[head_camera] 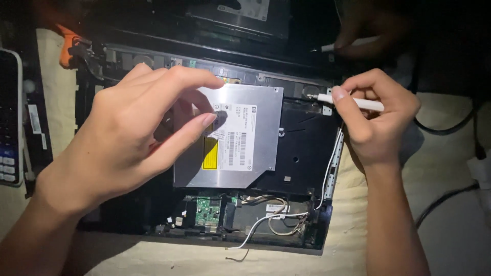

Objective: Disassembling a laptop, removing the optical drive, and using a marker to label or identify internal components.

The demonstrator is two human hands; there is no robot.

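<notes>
- Head view looks down on an opened laptop point(302, 153) lying on a cloth-covered table point(445, 168), lit brightly in the middle and dark around the edges.
- Right hand point(376, 115) has its grip clamped on a thin white screwdriver point(353, 101), thumb and fingers closed around the shaft, the tip pointing left at the laptop's upper edge just beside the drive's top right corner.
- Left hand point(135, 125) rests on the silver disc drive point(245, 138), fingers spread and apart, holding nothing; the fingertips point(208, 120) press on the drive's top near its white label.
- Disc drive lies flat in the middle of the laptop's open base, with a yellow sticker on its left part.
- Below the drive sit a small green circuit board point(207, 210) and loose white and dark wires point(276, 212).
- Calculator point(9, 117) lies at the far left edge of the table.
- Dark cable point(445, 128) curves across the table to the right of the right hand.
- Another drive point(245, 10) lies in shadow at the top.
</notes>
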